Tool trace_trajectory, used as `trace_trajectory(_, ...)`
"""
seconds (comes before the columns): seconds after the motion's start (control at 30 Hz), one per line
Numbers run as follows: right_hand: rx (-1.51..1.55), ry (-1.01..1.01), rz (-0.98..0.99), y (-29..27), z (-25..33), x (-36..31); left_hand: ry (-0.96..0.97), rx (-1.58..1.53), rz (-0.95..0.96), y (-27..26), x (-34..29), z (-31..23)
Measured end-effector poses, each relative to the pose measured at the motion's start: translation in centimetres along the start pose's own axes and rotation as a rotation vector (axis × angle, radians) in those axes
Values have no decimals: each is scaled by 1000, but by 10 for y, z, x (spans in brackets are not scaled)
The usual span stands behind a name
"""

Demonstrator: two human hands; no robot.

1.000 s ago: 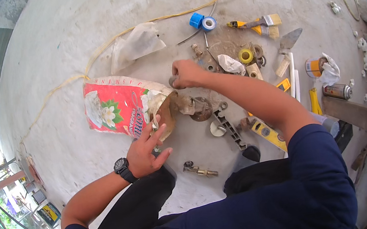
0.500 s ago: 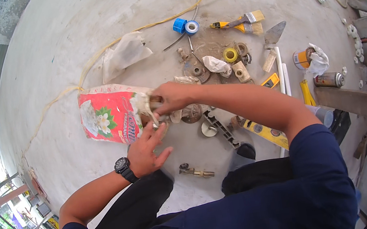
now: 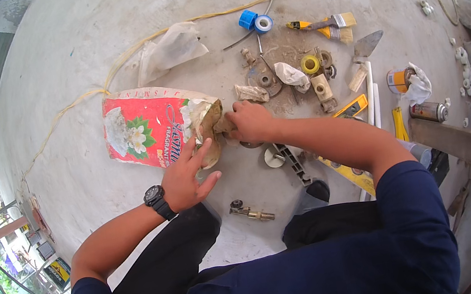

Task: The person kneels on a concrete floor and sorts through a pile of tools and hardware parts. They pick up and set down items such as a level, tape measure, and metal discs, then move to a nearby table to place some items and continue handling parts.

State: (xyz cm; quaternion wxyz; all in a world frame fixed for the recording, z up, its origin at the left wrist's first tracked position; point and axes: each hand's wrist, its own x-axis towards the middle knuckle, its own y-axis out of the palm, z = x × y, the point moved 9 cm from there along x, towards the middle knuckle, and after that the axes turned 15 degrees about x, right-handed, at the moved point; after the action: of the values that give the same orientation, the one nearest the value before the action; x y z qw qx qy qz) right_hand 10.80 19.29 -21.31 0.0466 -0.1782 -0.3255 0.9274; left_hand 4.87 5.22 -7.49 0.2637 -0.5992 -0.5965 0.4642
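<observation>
A red and white sack with a flower print lies on its side on the concrete floor, its torn mouth toward the right. My left hand, wearing a black wristwatch, has its fingers stretched and the thumb apart, the fingertips resting against the sack's lower edge near the mouth. At the opening, my right hand is closed on a dusty tan piece, mostly hidden by the fingers, so its kind cannot be made out. Close to my knees lies a brass valve fitting.
Beyond my right hand lie dusty fittings, crumpled paper, tape rolls, paintbrushes and a trowel. White pipes, a yellow level and cans are at right. A yellow cable crosses behind.
My right hand has drawn back rightward from inside the sack's mouth, with a tan piece showing in its fingers. The mouth gapes wider now. My left hand has stayed at the sack's edge.
</observation>
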Motion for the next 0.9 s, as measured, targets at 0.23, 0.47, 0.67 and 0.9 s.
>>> trace_trajectory(0.23, 693, -159, -36, -33, -33, 4, 11, 68, -47, -3, 4, 7)
trace_trajectory(0.47, 1453, 376, 308, -24, -63, -14, -9, -17, -56, -6, 8, 7)
trace_trajectory(0.67, -56, 407, 722, -33, -66, -23, 92, 68, -19, -6, 9, -8)
trace_trajectory(0.9, 978, -5, 214, -25, 36, 36, 157, 173, 23, -2, 2, -20)
